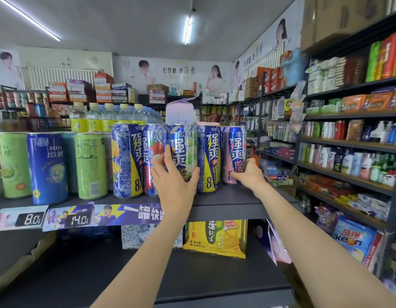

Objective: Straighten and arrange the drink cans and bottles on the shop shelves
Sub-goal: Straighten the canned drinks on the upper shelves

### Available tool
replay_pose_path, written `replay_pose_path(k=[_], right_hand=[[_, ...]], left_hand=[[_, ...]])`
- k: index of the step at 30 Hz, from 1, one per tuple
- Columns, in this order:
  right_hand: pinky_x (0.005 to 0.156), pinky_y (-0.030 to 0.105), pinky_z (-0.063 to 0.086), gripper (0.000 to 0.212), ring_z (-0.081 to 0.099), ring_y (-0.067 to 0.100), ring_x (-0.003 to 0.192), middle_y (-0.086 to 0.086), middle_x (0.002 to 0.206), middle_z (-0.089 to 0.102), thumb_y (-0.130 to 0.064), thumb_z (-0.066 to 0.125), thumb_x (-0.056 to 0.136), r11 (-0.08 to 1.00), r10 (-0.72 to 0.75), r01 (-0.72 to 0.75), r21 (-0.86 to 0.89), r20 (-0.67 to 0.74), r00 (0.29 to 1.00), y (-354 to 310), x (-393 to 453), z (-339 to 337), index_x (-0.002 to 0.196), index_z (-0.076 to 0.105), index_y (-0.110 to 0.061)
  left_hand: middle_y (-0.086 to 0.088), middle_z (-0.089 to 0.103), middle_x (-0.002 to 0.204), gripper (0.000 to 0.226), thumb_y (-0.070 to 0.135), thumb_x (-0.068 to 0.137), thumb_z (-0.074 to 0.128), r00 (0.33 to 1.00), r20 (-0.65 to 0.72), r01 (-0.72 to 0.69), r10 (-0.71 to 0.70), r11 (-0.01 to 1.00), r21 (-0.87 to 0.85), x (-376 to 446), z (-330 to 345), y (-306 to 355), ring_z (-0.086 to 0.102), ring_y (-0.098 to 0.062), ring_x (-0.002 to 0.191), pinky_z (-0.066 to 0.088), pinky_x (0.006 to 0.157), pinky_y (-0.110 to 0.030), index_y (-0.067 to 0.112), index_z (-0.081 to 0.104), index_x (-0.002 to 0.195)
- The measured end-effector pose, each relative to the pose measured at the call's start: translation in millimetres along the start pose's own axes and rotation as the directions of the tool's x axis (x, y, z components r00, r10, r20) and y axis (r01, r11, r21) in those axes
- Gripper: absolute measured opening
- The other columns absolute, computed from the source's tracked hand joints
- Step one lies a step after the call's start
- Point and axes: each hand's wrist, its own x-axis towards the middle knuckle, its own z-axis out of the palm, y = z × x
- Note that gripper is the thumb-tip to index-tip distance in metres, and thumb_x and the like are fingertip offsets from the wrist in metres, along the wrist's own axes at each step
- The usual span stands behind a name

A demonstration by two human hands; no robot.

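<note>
Water bottles (108,116) behind cans (128,161)

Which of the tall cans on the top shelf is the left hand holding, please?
The left hand grips the grape can, third of five blue lightning-bolt cans.

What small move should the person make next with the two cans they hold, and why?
Probably slide the pink can in the right hand leftward against the yellow-striped can. A gap shows between them, while the grape can under the left hand already stands upright, label forward, level with its neighbours.
</note>
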Motion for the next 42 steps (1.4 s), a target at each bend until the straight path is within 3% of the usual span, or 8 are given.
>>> replay_pose_path(k=[3,7,11,15,18,24,31,42], right_hand=[[0.090,0.031,0.040,0.056,0.048,0.028,0.122,0.015,0.132,0.050,-0.019,0.068,0.085,1.000,0.003,-0.003,-0.001,-0.002,1.000,-3,-7,-2,0.126,0.035,-0.002],[0.087,0.023,0.037,0.054,0.050,0.021,0.117,0.009,0.124,0.052,-0.021,0.073,0.080,0.964,-0.183,0.220,0.146,-0.232,0.955,-4,-25,-1,0.123,0.043,-0.007],[0.096,0.026,0.040,0.068,0.049,0.014,0.117,0.000,0.126,0.048,-0.028,0.073,0.080,0.927,-0.258,0.220,0.303,0.090,0.962,-23,-53,12,0.135,0.037,-0.011],[0.102,0.032,0.036,0.078,0.044,0.018,0.125,0.003,0.132,0.048,-0.028,0.076,0.076,0.958,-0.239,0.220,0.185,0.084,0.967,-35,-55,32,0.138,0.031,-0.011],[0.097,0.031,0.039,0.076,0.048,0.020,0.121,0.004,0.127,0.053,-0.027,0.079,0.073,0.966,-0.224,0.217,0.137,0.035,0.974,-38,-54,34,0.133,0.035,-0.011],[0.084,0.025,0.036,0.074,0.048,0.017,0.106,0.002,0.120,0.049,-0.023,0.078,0.075,0.986,-0.136,0.136,0.100,-0.006,0.991,-22,-60,-6,0.133,0.033,-0.011],[0.093,0.041,0.044,0.074,0.050,0.029,0.114,0.012,0.121,0.053,-0.024,0.083,0.069,0.997,-0.057,0.064,0.038,-0.164,0.985,-1,-45,-17,0.123,0.034,-0.009],[0.089,0.034,0.040,0.076,0.046,0.027,0.117,0.015,0.130,0.044,-0.024,0.080,0.072,0.997,-0.079,0.073,-0.033,-0.254,0.964,-1,-52,-8,0.128,0.032,-0.007]], left_hand=[[-0.021,0.039,0.128,0.079,0.035,0.080,0.070,1.000,0.013,0.007,-0.007,1.000,-0.007,0,-1,-2,0.037,-0.038,0.115,0.037,0.095,-0.048,0.005,0.031,0.141],[-0.022,0.040,0.127,0.079,0.034,0.079,0.071,1.000,0.016,0.008,-0.007,1.000,-0.011,0,-2,-1,0.038,-0.038,0.114,0.039,0.095,-0.050,0.004,0.032,0.141],[-0.024,0.040,0.125,0.082,0.037,0.078,0.071,0.998,0.067,-0.022,0.021,1.000,0.011,4,-10,-1,0.039,-0.040,0.112,0.036,0.093,-0.047,0.005,0.031,0.142],[-0.022,0.045,0.123,0.084,0.050,0.079,0.066,0.986,0.144,-0.101,0.079,0.984,0.147,9,-24,-9,0.044,-0.036,0.113,0.033,0.092,-0.048,0.006,0.032,0.142],[-0.023,0.052,0.112,0.084,0.060,0.075,0.056,0.984,0.106,-0.163,0.144,0.965,0.203,8,-23,-15,0.054,-0.038,0.100,0.042,0.081,-0.050,0.002,0.042,0.135],[-0.023,0.051,0.114,0.086,0.063,0.076,0.046,0.982,0.110,-0.172,0.154,0.969,0.180,8,-23,-17,0.052,-0.039,0.102,0.040,0.084,-0.052,0.003,0.040,0.137],[-0.025,0.048,0.118,0.082,0.049,0.079,0.066,0.981,0.131,-0.167,0.144,0.969,0.183,8,-22,-17,0.048,-0.040,0.105,0.037,0.084,-0.052,0.003,0.037,0.139],[-0.024,0.048,0.117,0.082,0.049,0.079,0.066,0.980,0.134,-0.170,0.149,0.973,0.159,7,-23,-17,0.048,-0.039,0.105,0.039,0.083,-0.051,0.003,0.036,0.140]])
